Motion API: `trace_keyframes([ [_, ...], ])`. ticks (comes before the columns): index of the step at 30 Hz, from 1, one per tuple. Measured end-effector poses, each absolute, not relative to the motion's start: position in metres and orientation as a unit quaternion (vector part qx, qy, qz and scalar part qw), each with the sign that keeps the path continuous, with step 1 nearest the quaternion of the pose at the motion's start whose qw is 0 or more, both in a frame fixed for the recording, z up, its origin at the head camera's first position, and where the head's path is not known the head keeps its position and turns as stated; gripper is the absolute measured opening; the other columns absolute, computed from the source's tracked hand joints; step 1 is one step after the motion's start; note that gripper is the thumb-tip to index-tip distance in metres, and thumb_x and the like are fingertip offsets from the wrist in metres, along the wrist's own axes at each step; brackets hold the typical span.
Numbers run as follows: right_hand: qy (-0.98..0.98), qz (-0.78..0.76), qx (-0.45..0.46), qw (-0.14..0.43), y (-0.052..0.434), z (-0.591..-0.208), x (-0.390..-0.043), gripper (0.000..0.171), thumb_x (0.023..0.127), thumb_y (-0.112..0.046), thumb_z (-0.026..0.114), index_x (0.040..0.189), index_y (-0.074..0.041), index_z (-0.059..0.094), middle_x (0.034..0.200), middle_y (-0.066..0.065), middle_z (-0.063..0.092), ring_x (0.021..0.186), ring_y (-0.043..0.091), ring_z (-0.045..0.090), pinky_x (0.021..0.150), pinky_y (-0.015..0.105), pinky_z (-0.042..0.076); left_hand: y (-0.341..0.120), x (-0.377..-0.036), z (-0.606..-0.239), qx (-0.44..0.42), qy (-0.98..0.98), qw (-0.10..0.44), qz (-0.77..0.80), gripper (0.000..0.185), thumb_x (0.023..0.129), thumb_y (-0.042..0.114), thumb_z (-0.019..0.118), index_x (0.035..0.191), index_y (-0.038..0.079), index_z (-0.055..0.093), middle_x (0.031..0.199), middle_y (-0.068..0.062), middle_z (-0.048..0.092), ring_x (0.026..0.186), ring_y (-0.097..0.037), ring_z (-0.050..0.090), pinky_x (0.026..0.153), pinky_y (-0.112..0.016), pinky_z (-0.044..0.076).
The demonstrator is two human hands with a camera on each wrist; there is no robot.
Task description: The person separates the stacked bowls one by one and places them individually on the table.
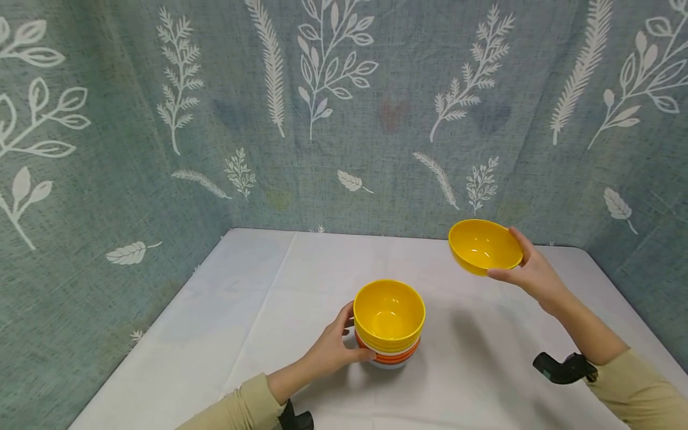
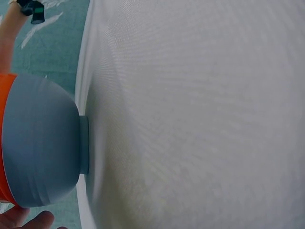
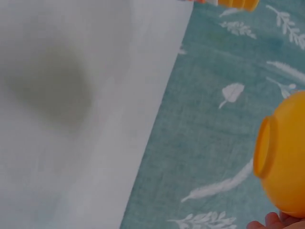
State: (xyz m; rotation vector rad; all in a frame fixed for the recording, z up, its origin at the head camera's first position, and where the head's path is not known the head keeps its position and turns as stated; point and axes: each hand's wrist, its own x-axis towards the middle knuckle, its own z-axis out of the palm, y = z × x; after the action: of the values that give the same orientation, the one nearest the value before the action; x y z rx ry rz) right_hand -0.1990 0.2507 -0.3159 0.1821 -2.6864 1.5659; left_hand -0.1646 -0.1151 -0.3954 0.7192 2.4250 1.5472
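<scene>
In the head view my right hand [image 1: 537, 278] holds a yellow bowl [image 1: 481, 245] by its rim, raised above the right side of the table with its mouth tilted toward me. The right wrist view shows this bowl's underside and foot ring. My left hand [image 1: 330, 349] grips the side of a stack of nested bowls near the middle of the table, thumb in front and fingers at the left. On top of the stack is another yellow bowl [image 1: 389, 310], with orange bowls [image 1: 396, 359] beneath. A grey-blue bowl [image 2: 43, 143] forms the bottom.
A white cloth [image 1: 290, 269] covers the table. Behind and beside it hang blue-green curtains [image 1: 333, 179] with white leaf patterns. Black wrist devices [image 1: 564, 367] are worn at both sleeves.
</scene>
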Motion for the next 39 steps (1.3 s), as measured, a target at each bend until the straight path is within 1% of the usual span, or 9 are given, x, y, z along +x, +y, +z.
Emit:
trace_keyframes([
  [5, -0.874, 0.484, 0.033, 0.023, 0.262, -0.320, -0.207, 0.097, 0.086, -0.025, 0.064, 0.145, -0.002, -0.010, 0.147, 0.031, 0.005, 0.124, 0.046, 0.027, 0.079, 0.009, 0.045, -0.115, -0.161, -0.389, 0.237, 0.814, 0.091, 0.522, 0.088, 0.074, 0.024, 0.077, 0.141, 0.001, 0.024, 0.134, -0.019, 0.043, 0.121, -0.034, 0.042, 0.096, -0.052, 0.036],
  [9, -0.878, 0.479, 0.007, 0.026, 0.269, -0.323, -0.215, 0.099, 0.087, -0.030, 0.063, 0.144, -0.002, -0.013, 0.147, 0.032, 0.001, 0.125, 0.048, 0.024, 0.100, 0.043, 0.038, -0.115, -0.162, -0.391, 0.234, 0.813, 0.092, 0.526, 0.089, 0.073, 0.024, 0.077, 0.141, 0.002, 0.023, 0.135, -0.018, 0.043, 0.122, -0.034, 0.042, 0.097, -0.052, 0.036],
  [12, -0.872, 0.489, -0.013, 0.033, 0.274, -0.326, -0.219, 0.099, 0.087, -0.031, 0.062, 0.143, -0.002, -0.014, 0.147, 0.032, -0.001, 0.126, 0.049, 0.020, 0.101, 0.060, 0.025, -0.116, -0.168, -0.404, 0.237, 0.815, 0.089, 0.522, 0.091, 0.073, 0.029, 0.077, 0.143, 0.007, 0.022, 0.136, -0.014, 0.043, 0.122, -0.030, 0.042, 0.097, -0.050, 0.037],
  [20, -0.863, 0.500, -0.050, 0.055, 0.298, -0.343, -0.231, 0.102, 0.086, -0.039, 0.061, 0.143, -0.004, -0.016, 0.148, 0.031, -0.006, 0.128, 0.050, 0.014, 0.104, 0.061, 0.018, -0.118, -0.175, -0.421, 0.248, 0.814, 0.085, 0.518, 0.092, 0.073, 0.036, 0.076, 0.144, 0.014, 0.020, 0.137, -0.008, 0.042, 0.122, -0.025, 0.042, 0.095, -0.047, 0.038],
  [21, -0.863, 0.496, -0.061, 0.067, 0.305, -0.351, -0.236, 0.103, 0.085, -0.042, 0.062, 0.145, -0.007, -0.014, 0.149, 0.028, -0.004, 0.128, 0.046, 0.018, 0.107, 0.056, 0.019, -0.118, -0.176, -0.422, 0.246, 0.815, 0.086, 0.517, 0.092, 0.073, 0.035, 0.076, 0.144, 0.015, 0.020, 0.138, -0.008, 0.041, 0.122, -0.025, 0.042, 0.096, -0.047, 0.038],
  [27, -0.863, 0.484, -0.112, 0.093, 0.359, -0.405, -0.280, 0.108, 0.078, -0.052, 0.064, 0.147, -0.017, -0.011, 0.152, 0.020, -0.001, 0.130, 0.040, 0.018, 0.108, 0.053, 0.019, -0.118, -0.178, -0.423, 0.235, 0.820, 0.090, 0.514, 0.093, 0.073, 0.031, 0.077, 0.144, 0.009, 0.020, 0.138, -0.014, 0.040, 0.119, -0.032, 0.043, 0.095, -0.052, 0.038],
  [28, -0.864, 0.482, -0.111, 0.095, 0.370, -0.415, -0.288, 0.110, 0.078, -0.052, 0.064, 0.146, -0.015, -0.013, 0.151, 0.022, -0.002, 0.130, 0.045, 0.015, 0.105, 0.060, 0.017, -0.118, -0.178, -0.424, 0.235, 0.820, 0.089, 0.514, 0.094, 0.073, 0.031, 0.077, 0.144, 0.009, 0.019, 0.138, -0.015, 0.040, 0.119, -0.033, 0.043, 0.094, -0.053, 0.038],
  [32, -0.872, 0.453, -0.126, 0.132, 0.413, -0.462, -0.317, 0.111, 0.075, -0.058, 0.064, 0.147, -0.019, -0.011, 0.150, 0.022, 0.006, 0.125, 0.044, 0.021, 0.101, 0.063, 0.023, -0.118, -0.178, -0.424, 0.238, 0.821, 0.087, 0.512, 0.093, 0.073, 0.034, 0.076, 0.144, 0.012, 0.020, 0.138, -0.012, 0.040, 0.119, -0.030, 0.044, 0.094, -0.050, 0.039],
  [39, -0.871, 0.448, -0.133, 0.152, 0.433, -0.484, -0.322, 0.114, 0.072, -0.060, 0.065, 0.147, -0.018, -0.009, 0.150, 0.022, 0.008, 0.124, 0.044, 0.023, 0.100, 0.062, 0.025, -0.119, -0.178, -0.425, 0.239, 0.819, 0.084, 0.515, 0.092, 0.073, 0.040, 0.075, 0.144, 0.016, 0.021, 0.138, -0.009, 0.041, 0.119, -0.027, 0.044, 0.095, -0.048, 0.039],
])
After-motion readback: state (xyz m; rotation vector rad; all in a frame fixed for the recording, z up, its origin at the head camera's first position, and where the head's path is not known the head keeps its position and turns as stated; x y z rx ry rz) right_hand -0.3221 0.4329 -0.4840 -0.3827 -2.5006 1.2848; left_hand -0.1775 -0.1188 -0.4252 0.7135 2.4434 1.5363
